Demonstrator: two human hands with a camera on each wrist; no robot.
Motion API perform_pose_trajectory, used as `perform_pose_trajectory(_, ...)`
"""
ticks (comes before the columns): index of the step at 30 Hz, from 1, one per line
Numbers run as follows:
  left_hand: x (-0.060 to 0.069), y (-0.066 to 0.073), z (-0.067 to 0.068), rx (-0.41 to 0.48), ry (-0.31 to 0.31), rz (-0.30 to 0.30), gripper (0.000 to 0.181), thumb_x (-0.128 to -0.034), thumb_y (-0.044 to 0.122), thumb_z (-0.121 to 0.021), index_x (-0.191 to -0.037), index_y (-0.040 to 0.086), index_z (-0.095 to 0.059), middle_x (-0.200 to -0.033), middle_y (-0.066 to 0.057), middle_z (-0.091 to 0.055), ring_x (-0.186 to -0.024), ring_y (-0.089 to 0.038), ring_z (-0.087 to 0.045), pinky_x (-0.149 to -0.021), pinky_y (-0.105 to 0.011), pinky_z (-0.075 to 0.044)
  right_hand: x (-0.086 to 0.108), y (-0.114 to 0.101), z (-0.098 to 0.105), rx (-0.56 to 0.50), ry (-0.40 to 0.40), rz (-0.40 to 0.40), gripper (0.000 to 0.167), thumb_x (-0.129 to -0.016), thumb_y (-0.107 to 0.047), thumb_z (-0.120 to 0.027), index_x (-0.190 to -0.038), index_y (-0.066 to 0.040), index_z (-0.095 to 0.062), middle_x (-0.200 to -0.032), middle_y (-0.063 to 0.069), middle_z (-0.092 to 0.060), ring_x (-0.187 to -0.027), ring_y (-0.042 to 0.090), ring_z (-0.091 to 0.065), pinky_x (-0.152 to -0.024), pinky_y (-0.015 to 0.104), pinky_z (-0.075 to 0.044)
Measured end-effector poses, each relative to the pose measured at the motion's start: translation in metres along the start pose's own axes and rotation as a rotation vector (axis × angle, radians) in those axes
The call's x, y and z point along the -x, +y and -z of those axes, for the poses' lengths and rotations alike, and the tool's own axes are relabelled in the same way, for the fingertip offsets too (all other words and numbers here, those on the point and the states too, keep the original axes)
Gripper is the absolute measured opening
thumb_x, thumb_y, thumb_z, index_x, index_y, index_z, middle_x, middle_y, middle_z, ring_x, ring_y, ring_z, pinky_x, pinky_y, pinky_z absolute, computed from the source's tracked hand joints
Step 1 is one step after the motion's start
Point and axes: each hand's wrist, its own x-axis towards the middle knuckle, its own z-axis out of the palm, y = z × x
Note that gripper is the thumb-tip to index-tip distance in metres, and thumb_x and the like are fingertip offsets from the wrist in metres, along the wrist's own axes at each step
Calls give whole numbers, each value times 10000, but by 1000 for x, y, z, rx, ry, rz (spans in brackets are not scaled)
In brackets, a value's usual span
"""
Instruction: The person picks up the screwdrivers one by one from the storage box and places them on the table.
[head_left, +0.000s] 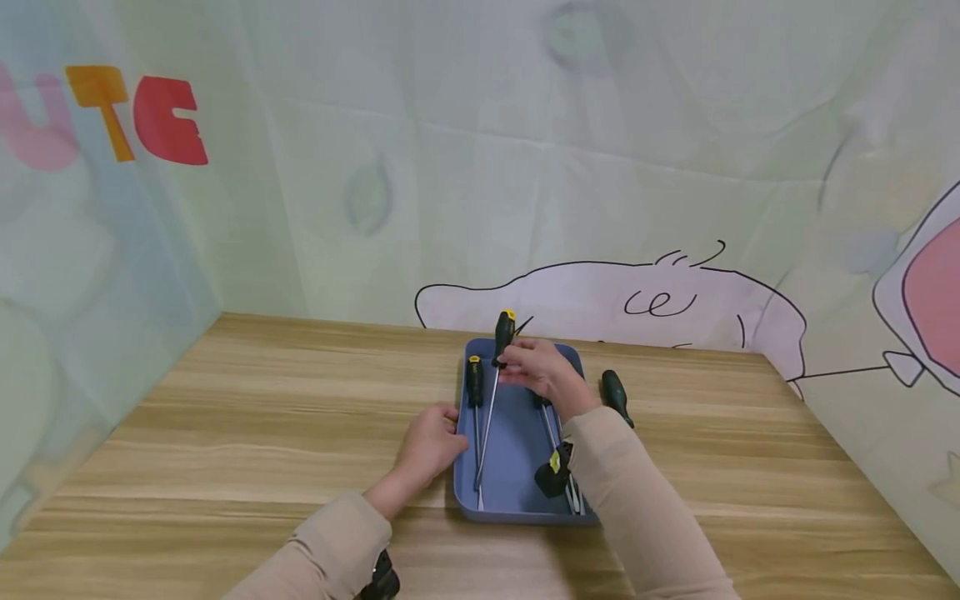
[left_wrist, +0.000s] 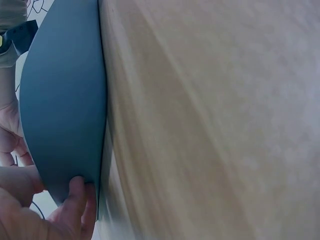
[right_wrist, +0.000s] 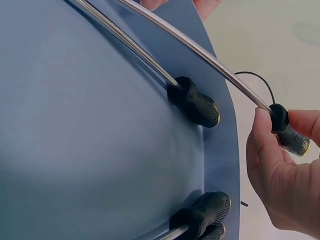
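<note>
A blue-grey tray lies lengthwise on the table. My left hand pinches its left wall, thumb over the rim and fingers against the outside. Above the tray's far part, my right hand holds a long screwdriver by the lower end of its black, yellow-capped handle. The shank slants down and its tip is low at the tray's left side. A similar screwdriver lies along the left wall. Several more screwdrivers lie on the right side, partly hidden by my right arm.
On the wooden table, right of the tray, rests a dark green handle, partly behind my sleeve. A printed cloth backdrop rises behind the table's far edge and at both sides. Wrist cameras sit on both wrists.
</note>
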Motion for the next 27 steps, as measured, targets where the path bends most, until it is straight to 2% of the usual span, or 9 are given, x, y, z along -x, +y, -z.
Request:
perform_pose_trajectory(11, 2, 2, 1, -7, 6, -5, 323, -640, -97, -615, -962, -116, -591, -751, -124, -619, -678, -185, -559, -563, -278, -478, 1, 0, 6, -18, -28, 20, 572, -874, 33, -485, -1415, 35, -299, -1283, 288, -465, -632, 158, -580, -609, 244, -536)
perform_pose_trajectory(20, 1, 2, 1, -12, 7, -9, 321, -640, -92, -614, -960, -112, -594, -753, -123, -618, -681, -188, -560, -567, -276, -476, 4, -4, 11, -60, -63, 47, 561, -872, 49, -481, -1406, 44, -310, -1237, 286, -475, -590, 124, -588, -610, 237, -534)
perform_pose_trajectory(27, 0, 2, 1, -14, 2, 5, 319, -653, -90, -626, -971, -108, -596, -773, -124, -616, -707, -196, -561, -588, -287, -484, 5, -7, 15, -60, -71, 63, 562, -873, 45, -485, -1407, 40, -311, -1228, 268, -479, -619, 131, -599, -644, 251, -538)
